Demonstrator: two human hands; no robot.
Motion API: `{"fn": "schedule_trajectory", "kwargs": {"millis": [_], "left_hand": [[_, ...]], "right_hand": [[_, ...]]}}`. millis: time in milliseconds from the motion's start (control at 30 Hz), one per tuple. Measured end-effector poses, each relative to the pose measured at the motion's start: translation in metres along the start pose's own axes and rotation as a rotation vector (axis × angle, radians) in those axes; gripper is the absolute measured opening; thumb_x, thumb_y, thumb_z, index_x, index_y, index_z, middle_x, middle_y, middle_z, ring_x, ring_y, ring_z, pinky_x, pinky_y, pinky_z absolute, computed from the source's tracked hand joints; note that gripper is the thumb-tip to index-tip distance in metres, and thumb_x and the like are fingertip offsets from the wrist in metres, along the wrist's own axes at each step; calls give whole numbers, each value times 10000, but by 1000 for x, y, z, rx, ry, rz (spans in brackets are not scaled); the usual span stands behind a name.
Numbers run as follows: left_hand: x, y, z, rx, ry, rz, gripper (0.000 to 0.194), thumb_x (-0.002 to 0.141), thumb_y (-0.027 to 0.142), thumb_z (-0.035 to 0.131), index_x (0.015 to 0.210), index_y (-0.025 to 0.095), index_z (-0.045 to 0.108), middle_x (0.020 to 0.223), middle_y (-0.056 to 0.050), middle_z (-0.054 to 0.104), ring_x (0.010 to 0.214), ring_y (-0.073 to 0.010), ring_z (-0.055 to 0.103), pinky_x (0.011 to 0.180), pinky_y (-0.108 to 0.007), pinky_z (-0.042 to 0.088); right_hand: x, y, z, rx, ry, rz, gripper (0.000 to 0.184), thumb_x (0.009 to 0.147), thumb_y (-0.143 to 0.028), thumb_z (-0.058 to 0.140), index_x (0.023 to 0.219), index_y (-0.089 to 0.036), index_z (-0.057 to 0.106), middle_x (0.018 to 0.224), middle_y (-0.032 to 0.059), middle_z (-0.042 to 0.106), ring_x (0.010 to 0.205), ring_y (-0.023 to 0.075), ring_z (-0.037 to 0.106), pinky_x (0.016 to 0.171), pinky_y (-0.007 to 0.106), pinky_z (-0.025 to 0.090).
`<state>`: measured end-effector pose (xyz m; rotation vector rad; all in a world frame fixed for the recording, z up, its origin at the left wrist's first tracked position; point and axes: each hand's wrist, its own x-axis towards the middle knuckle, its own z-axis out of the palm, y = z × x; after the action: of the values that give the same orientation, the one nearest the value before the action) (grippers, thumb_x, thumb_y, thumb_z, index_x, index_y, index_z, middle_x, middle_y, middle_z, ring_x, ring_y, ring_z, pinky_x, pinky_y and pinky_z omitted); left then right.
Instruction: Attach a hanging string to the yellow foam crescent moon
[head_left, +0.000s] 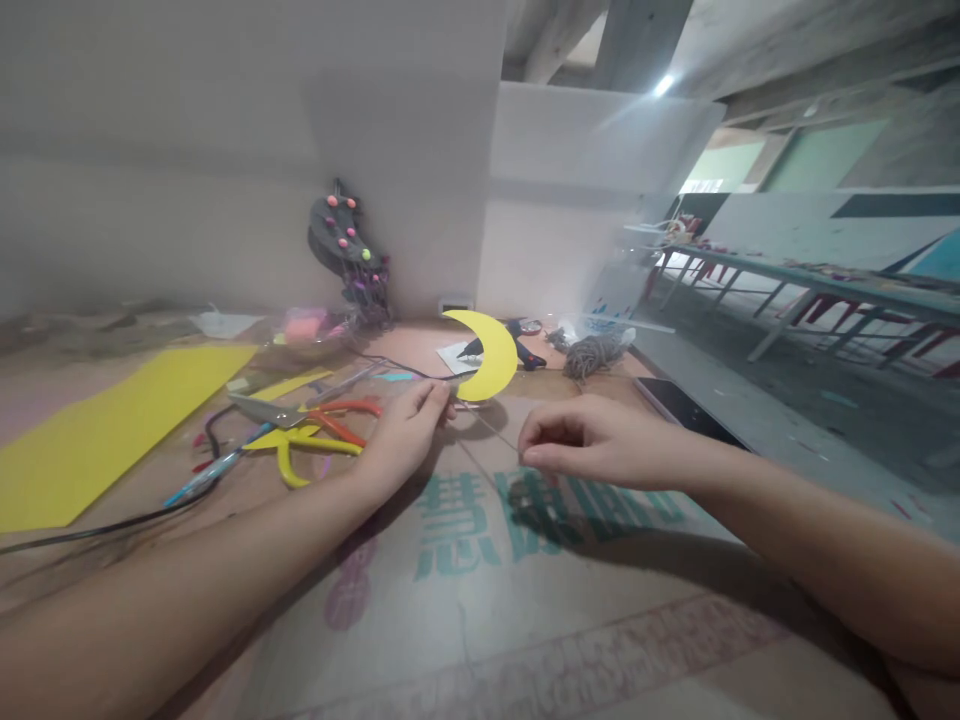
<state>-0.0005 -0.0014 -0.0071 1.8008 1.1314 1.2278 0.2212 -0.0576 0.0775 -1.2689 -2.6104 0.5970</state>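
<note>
My left hand (pixel 416 425) pinches the lower tip of a yellow paper crescent moon (pixel 501 355), which stands upright above the table. From beside the crescent's lower tip a thin thread (pixel 487 425) slants down to my right hand (pixel 577 440). The fingers of that hand are curled, thumb against forefinger, where the thread ends from view. Just left of my left hand lie scissors (pixel 349 420) with orange and yellow handles, their blades pointing away to the left. Behind the crescent is a dark glue gun (pixel 531 358), partly covered by it.
A yellow sheet (pixel 127 430) lies at the left, near a blue pen (pixel 214 478) and a black cord (pixel 112 525). Grey yarn (pixel 596 352) and a phone (pixel 690 410) are at the right. A grey crescent ornament with coloured balls (pixel 341 235) stands against the white partition (pixel 405 130).
</note>
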Motion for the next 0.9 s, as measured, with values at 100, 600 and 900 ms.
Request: {"fn": "schedule_trajectory", "kwargs": {"millis": [100, 600, 900], "left_hand": [[0, -2, 1, -16, -30, -8, 369, 961, 434, 396, 754, 174, 557, 751, -8, 583, 741, -156, 537, 687, -254, 402], [-7, 4, 6, 95, -240, 6, 402, 951, 469, 417, 714, 181, 571, 683, 10, 585, 648, -157, 518, 586, -246, 354], [-7, 1, 7, 69, -254, 30, 391, 943, 445, 415, 707, 186, 589, 670, -1, 624, 635, -168, 546, 583, -251, 381]], "right_hand": [[1, 9, -17, -42, 250, 13, 254, 917, -387, 528, 943, -186, 681, 763, 9, 668, 612, 120, 538, 566, 242, 364], [32, 99, -6, 27, 382, 262, 449, 898, -330, 543, 1311, -153, 549, 1295, 144, 623, 1098, 248, 637, 900, 361, 515], [80, 117, -11, 33, 378, 310, 536, 842, -308, 651, 1335, -128, 542, 1396, 175, 548, 1237, 319, 546, 1030, 437, 422]]}}
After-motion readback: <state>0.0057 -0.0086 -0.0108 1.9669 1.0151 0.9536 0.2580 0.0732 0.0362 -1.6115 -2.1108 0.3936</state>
